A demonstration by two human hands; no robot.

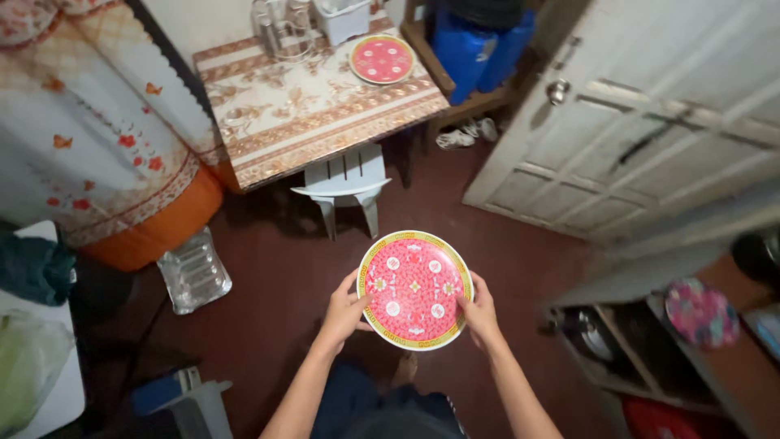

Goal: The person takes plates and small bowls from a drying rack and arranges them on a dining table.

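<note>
I hold a round red plate (415, 289) with a yellow patterned rim and small white flower motifs, flat and face up in front of me over the dark red floor. My left hand (344, 311) grips its left edge, thumb on top. My right hand (481, 311) grips its right edge the same way. A second plate (381, 59) of the same pattern lies on the far side of a small table (309, 122) covered with a brown and white floral cloth.
A white plastic stool (344, 183) stands tucked at the table's near edge. A clear plastic container (193, 272) lies on the floor at left. A white panelled door (642, 122) stands at right, shelves with cookware (634, 341) below it. Blue water containers (479, 45) sit beyond the table.
</note>
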